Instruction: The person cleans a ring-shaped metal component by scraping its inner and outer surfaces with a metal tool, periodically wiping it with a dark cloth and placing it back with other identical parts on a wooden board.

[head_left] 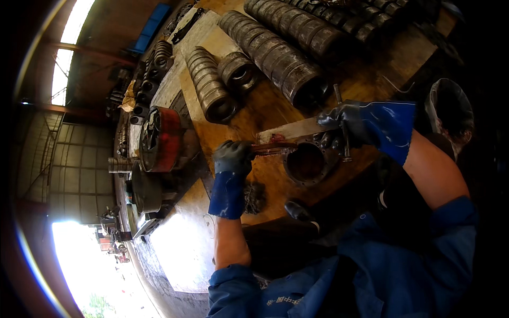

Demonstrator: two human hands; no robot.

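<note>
Both my hands wear dark rubber gloves with blue cuffs. My left hand (232,157) is closed round one end of a reddish-brown brush-like tool (273,149), whose lower edge looks bristly. My right hand (339,121) grips a flat pale strip (291,130). Red paste sits on the strip where it meets the tool. Just below them lies a round metal flanged ring (306,163) with a dark opening. A long bolt (347,151) stands upright in the picture beside my right hand; whether my fingers touch it is unclear.
Rows of ribbed metal cylinders (275,58) lie on the stained wooden bench, with a shorter pair (209,87) nearer. A red drum-like part (161,139) stands left. At right is a plastic-lined container (450,108). A dark fuzzy wad (255,197) lies below my left hand.
</note>
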